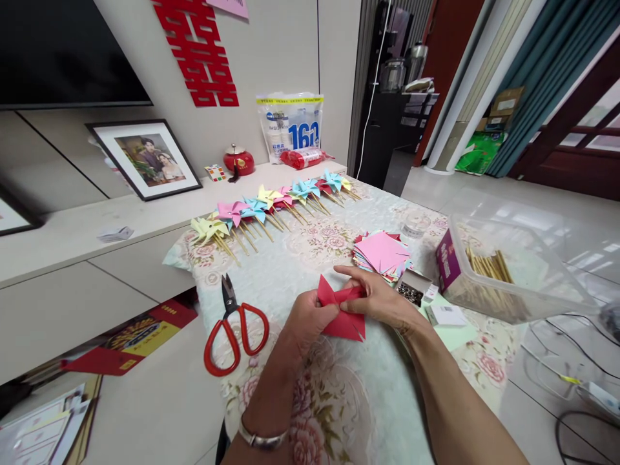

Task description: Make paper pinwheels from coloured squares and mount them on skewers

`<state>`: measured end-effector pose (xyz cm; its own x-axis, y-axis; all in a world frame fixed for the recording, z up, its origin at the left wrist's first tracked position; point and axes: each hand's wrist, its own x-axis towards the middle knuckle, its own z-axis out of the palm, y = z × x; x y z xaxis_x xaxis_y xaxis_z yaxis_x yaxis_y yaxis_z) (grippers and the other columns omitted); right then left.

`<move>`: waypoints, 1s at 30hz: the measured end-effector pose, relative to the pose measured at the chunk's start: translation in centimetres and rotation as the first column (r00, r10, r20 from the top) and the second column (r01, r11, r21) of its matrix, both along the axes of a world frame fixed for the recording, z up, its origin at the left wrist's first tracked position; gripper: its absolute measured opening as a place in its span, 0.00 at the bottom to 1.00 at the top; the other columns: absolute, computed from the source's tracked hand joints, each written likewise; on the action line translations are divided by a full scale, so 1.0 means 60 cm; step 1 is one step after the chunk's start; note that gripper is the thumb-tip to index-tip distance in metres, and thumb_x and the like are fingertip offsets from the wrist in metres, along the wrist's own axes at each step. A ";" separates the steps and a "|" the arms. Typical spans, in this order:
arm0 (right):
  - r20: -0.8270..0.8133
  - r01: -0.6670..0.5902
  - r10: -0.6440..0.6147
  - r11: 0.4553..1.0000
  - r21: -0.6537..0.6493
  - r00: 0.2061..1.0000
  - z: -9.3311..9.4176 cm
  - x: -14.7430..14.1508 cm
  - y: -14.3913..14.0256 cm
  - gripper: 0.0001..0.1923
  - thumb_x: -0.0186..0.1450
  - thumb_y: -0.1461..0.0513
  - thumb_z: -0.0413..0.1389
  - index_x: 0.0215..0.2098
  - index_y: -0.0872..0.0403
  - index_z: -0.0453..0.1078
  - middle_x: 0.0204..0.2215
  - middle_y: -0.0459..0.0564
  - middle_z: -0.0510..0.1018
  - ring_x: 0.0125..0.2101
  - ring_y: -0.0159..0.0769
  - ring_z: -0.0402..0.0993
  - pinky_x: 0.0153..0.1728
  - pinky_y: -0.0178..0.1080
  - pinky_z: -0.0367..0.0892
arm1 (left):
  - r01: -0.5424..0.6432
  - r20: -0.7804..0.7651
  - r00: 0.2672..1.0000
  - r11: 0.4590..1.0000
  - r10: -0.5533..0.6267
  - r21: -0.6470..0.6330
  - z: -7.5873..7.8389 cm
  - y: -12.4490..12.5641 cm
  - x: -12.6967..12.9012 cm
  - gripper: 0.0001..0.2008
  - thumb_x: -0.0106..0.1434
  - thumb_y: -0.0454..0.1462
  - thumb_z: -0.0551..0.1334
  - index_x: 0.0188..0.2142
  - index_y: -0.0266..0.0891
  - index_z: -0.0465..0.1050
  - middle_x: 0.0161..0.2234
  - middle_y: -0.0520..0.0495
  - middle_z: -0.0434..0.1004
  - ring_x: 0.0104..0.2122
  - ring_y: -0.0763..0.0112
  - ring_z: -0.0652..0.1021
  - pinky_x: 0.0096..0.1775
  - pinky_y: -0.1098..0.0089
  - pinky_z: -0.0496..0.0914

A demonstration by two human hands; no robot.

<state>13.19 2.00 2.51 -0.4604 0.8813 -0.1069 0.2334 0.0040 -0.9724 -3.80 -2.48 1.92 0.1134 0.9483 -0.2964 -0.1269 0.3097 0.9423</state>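
- Red, thin paper sheet with slit corners: held between both hands, above the near part of the desk, itself draped in a pale green, flower-printed cloth. Contact between sheet and cloth: cannot tell.
- Left hand: closed on the left side of the sheet, thumb laid over the upper face and directed toward the centre.
- Right hand: closed in a narrow pinch on the right side, thumb near the centre, index finger extended beyond the far edge. Fingers beneath the sheet: partly hidden.
- Handling, as judged: very light, thin and flexible, slightly springy at the raised points; not very slippery. Prone to unwanted creases and to tearing at the inner ends of the slits.
- Best hold, as judged: flat thumb pressure near the uncut centre, with fingertip support from below. Avoid pulling on the loose points.
- Left of the hands: scissors with red looped handles and dark blades, lying slightly open.
- Beyond the right hand: stack of multicoloured paper squares, pink on top; small open box of metal pieces; clear plastic bin with a purple label containing golden-brown sticks.
- Along the far left side: row of pastel and red paper pinwheels on sticks.
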 end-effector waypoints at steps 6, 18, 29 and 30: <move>0.076 0.063 -0.068 0.996 0.059 0.995 0.003 -0.005 -0.002 0.35 0.51 0.67 0.65 0.58 0.53 0.71 0.26 0.42 0.74 0.27 0.33 0.68 0.28 0.35 0.62 | -0.009 0.032 0.999 1.000 0.009 0.008 0.002 -0.002 0.003 0.08 0.47 0.37 0.68 0.25 0.34 0.77 0.22 0.50 0.75 0.22 0.72 0.69 0.26 0.72 0.60; -0.218 0.182 -0.108 0.918 0.351 0.970 0.014 0.001 -0.002 0.06 0.63 0.60 0.62 0.37 0.50 0.80 0.36 0.49 0.80 0.37 0.39 0.73 0.40 0.42 0.66 | -0.175 0.324 0.927 0.981 0.191 -0.080 -0.002 0.007 -0.018 0.09 0.46 0.36 0.70 0.28 0.34 0.79 0.23 0.48 0.80 0.25 0.69 0.75 0.33 0.70 0.69; 0.014 -0.160 0.169 0.899 0.407 0.985 0.014 0.006 -0.006 0.10 0.64 0.63 0.60 0.40 0.45 0.81 0.35 0.47 0.76 0.36 0.38 0.71 0.39 0.40 0.65 | -0.186 0.346 0.915 0.978 0.209 -0.097 0.002 0.006 -0.018 0.09 0.45 0.36 0.71 0.27 0.34 0.79 0.23 0.47 0.80 0.23 0.68 0.76 0.32 0.68 0.69; 0.025 -0.167 0.172 0.899 0.405 0.985 0.012 0.006 -0.006 0.10 0.64 0.64 0.59 0.40 0.45 0.81 0.35 0.47 0.76 0.36 0.38 0.71 0.39 0.40 0.65 | -0.190 0.340 0.915 0.976 0.215 -0.104 0.002 0.006 -0.018 0.09 0.45 0.37 0.71 0.27 0.34 0.79 0.22 0.48 0.79 0.23 0.67 0.76 0.32 0.68 0.69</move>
